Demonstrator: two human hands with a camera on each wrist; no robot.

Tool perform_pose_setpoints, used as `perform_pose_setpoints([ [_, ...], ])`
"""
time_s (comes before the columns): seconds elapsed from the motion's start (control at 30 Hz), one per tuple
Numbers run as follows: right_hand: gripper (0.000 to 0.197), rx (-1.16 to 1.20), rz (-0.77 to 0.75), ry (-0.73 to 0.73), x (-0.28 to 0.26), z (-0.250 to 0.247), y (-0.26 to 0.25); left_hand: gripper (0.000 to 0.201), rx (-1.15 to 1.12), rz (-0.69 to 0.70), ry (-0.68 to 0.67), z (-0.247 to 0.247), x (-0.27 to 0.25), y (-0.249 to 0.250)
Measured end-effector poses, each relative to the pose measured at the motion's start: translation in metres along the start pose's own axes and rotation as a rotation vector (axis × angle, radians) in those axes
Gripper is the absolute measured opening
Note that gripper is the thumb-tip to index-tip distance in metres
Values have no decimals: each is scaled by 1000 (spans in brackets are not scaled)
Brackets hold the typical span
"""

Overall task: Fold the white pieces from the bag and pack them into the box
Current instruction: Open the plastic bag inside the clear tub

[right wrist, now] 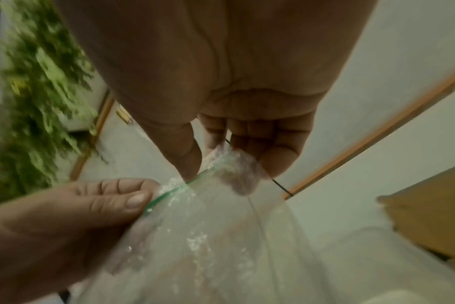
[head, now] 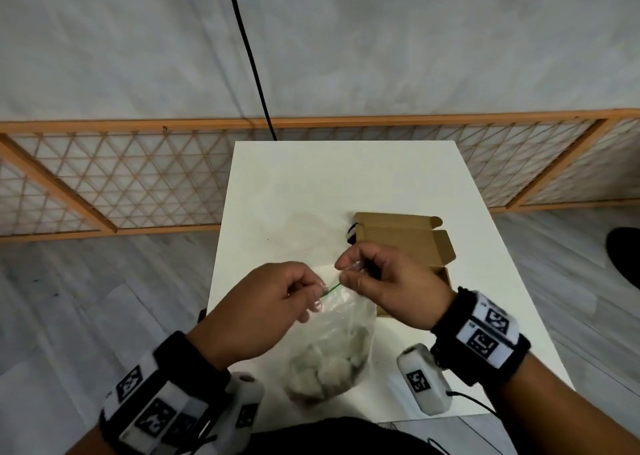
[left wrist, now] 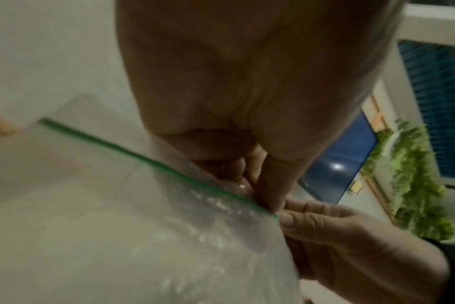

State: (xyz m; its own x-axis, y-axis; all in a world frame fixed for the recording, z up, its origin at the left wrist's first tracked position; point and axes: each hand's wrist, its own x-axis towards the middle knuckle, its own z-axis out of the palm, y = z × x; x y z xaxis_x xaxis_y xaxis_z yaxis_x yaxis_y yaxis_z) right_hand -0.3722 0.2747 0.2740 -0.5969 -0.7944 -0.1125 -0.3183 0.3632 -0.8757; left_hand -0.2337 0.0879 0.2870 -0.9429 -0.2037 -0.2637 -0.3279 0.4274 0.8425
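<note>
A clear plastic bag (head: 341, 337) with a green zip strip (head: 330, 289) hangs over the white table (head: 311, 184), its bottom full of white pieces (head: 329, 368). My left hand (head: 313, 293) pinches the bag's top edge at the strip. My right hand (head: 348, 269) pinches the same edge just to the right. In the left wrist view the green zip strip (left wrist: 153, 164) runs to my pinching fingers (left wrist: 268, 185), and the right hand (left wrist: 325, 226) meets them. In the right wrist view the bag (right wrist: 221, 236) hangs below both hands. An open brown cardboard box (head: 405, 240) lies behind my right hand.
A small dark object (head: 351, 234) sits at the box's left end. A wooden lattice screen (head: 121, 177) stands behind the table, and a black cable (head: 249, 56) hangs down in front of it. Grey floor surrounds the table on both sides.
</note>
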Motion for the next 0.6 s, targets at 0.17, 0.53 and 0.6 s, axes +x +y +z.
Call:
perform_pose_setpoints([
  [0.17,17,-454,16,217,-12,8,32,11,-34,-130,-32,24,27,-45],
  [0.53,55,266,473,-113,5,56,59,16,-6,-109,40,55,53,-47],
  [0.6,49,337,459,-77,7,56,62,13,-51,-115,40,55,54,-47],
])
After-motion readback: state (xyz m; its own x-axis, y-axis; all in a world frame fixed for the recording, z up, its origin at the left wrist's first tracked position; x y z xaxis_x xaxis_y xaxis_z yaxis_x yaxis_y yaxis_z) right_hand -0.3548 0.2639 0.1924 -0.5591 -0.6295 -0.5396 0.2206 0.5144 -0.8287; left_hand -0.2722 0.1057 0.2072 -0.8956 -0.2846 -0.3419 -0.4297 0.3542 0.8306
